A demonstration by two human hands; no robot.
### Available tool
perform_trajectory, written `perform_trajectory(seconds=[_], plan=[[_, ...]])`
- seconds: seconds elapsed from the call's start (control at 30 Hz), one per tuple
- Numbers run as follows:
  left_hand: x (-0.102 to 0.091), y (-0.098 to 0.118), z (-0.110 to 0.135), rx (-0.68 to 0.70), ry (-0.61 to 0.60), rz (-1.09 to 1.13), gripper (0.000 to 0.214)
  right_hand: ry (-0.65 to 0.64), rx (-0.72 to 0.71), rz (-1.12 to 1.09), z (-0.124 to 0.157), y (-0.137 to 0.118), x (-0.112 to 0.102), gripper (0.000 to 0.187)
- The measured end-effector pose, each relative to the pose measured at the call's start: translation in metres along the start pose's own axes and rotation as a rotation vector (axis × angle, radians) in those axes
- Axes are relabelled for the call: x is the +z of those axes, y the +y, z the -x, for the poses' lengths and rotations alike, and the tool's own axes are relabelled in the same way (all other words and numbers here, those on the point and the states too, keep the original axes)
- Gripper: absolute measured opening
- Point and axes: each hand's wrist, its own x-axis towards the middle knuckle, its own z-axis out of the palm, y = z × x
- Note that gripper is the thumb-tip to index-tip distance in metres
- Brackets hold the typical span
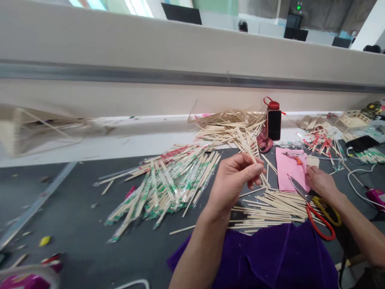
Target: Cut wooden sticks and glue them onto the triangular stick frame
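Observation:
Above the middle of the table, my left hand (236, 176) is closed, pinching light wooden chopsticks (249, 145) that point away from me; how many it holds is hard to make out against the pile behind. My right hand (323, 182) is wrapped around the handle of a pink and white glue gun (296, 155), which lies over a folded pink cloth (284, 174) with its nozzle to the left. Scissors (313, 206) with red and yellow handles rest just below that hand. Loose chopsticks (270, 208) lie side by side in front of me.
Wrapped chopsticks (168, 188) are heaped at centre left. Behind are a chopstick pile (231, 124) and a red-capped bottle (273, 105) with a phone (274, 125) leaning on it. A white cable (355, 186) curves at right. Purple fabric (270, 257) covers the near edge.

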Motion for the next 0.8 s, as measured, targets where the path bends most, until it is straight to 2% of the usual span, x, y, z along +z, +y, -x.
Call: perform_trajectory(seconds=[0.1, 0.17, 0.2, 0.27, 0.3, 0.37, 0.43, 0.57, 0.7, 0.8], plan=[[0.002, -0.003, -0.001, 0.023, -0.006, 0.006, 0.02, 0.052, -0.005, -0.033, 0.003, -0.012, -0.019, 0.023], [0.004, -0.004, -0.001, 0.042, -0.009, -0.009, 0.02, 0.118, -0.047, -0.116, 0.008, -0.028, -0.042, 0.025], [0.005, -0.005, -0.001, 0.048, -0.005, -0.024, 0.02, 0.152, -0.111, -0.204, 0.011, -0.04, -0.057, 0.023], [0.007, -0.007, -0.001, 0.055, 0.012, -0.068, 0.02, 0.281, -0.293, -0.691, 0.019, -0.066, -0.088, 0.018], [0.008, -0.007, -0.001, 0.058, 0.019, -0.094, 0.02, 0.324, -0.35, -0.864, 0.022, -0.081, -0.104, 0.016], [0.009, -0.008, 0.0, 0.074, 0.023, -0.143, 0.02, 0.369, -0.435, -1.041, 0.026, -0.108, -0.132, 0.012], [0.01, -0.009, 0.001, 0.107, 0.015, -0.187, 0.021, 0.39, -0.495, -1.106, 0.026, -0.129, -0.15, 0.01], [0.009, -0.01, 0.002, 0.185, 0.064, -0.299, 0.018, 0.446, -0.513, -1.117, 0.018, -0.15, -0.158, 0.009], [0.01, -0.012, 0.003, 0.278, 0.146, -0.409, 0.011, 0.505, -0.484, -1.078, 0.013, -0.156, -0.155, 0.011], [0.011, -0.011, 0.006, 0.356, 0.21, -0.474, 0.012, 0.523, -0.545, -1.013, 0.013, -0.157, -0.158, 0.012]])
